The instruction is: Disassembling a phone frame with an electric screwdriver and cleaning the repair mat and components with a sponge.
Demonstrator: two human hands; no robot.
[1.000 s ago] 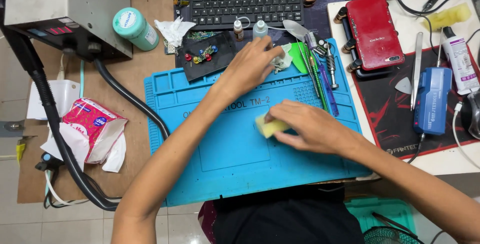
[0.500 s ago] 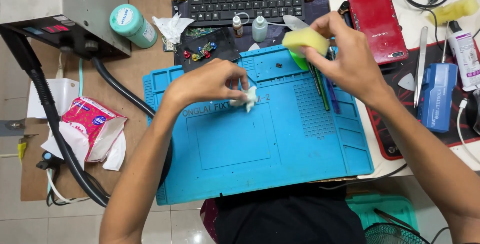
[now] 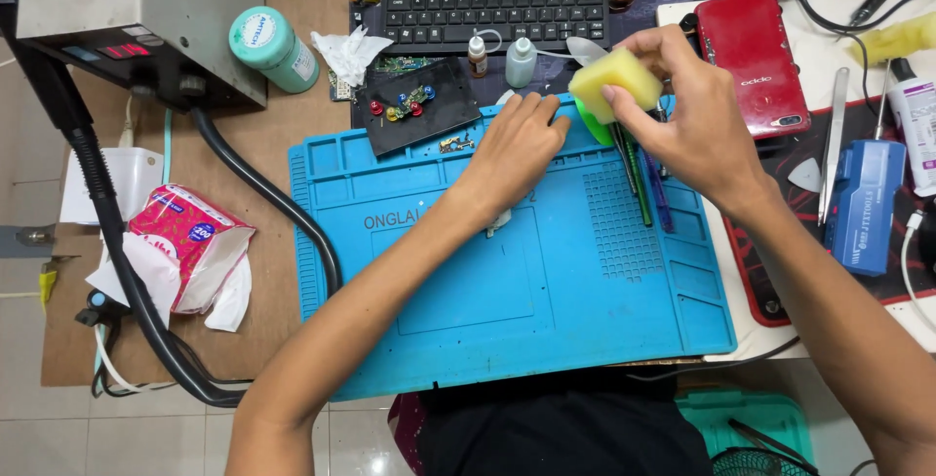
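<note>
Yellow sponge (image 3: pixel 616 77) pinched in right hand (image 3: pixel 687 115), left hand (image 3: pixel 512 149) just beside

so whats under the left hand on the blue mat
A scrap of white material pokes out below the left hand, lying on the blue mat. The palm covers the rest, so its full shape is hidden.

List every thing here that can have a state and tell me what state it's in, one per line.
Right hand: closed on the yellow sponge, held above the blue mat.
Left hand: palm down on the mat, covering a bit of white tissue.
Red phone: lying flat, back side up.
Tissue pack: torn open, tissue spilling out.
Two small dropper bottles: upright, capped.
Teal-lidded jar: lid on, tilted.
</note>
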